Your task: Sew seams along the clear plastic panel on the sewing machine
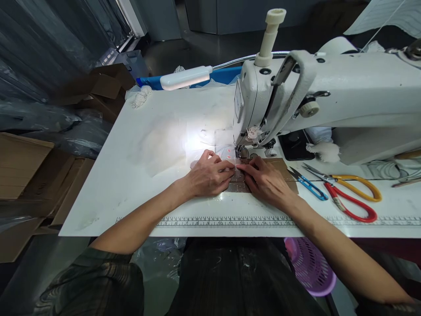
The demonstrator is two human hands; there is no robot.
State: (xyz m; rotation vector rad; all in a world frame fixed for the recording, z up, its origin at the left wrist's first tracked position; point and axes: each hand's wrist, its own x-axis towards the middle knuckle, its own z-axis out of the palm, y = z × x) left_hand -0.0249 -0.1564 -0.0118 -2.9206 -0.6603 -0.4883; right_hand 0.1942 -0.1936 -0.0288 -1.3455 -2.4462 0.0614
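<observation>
Right below the needle end of the white metal sewing machine, both bare hands work close together. Left hand: fingers bunched narrow, tips on a thin see-through sheet. Right hand: index finger stretched toward the left fingertips, others curled; cannot tell whether either hand pinches the sheet or only presses it. Sheet sits just in front of the machine's presser foot, over a flat brown board-like piece.

Risks, my judgement: fingertips near the foot could get caught if the machine starts; the slick sheet could slip or pucker if the hands pull unevenly; glare from the slim white lamp left of the machine could hide its edge. Blue-handled snips and red-and-yellow-handled scissors, in front of the machine arm, could snag the right forearm if it swings outward.
</observation>
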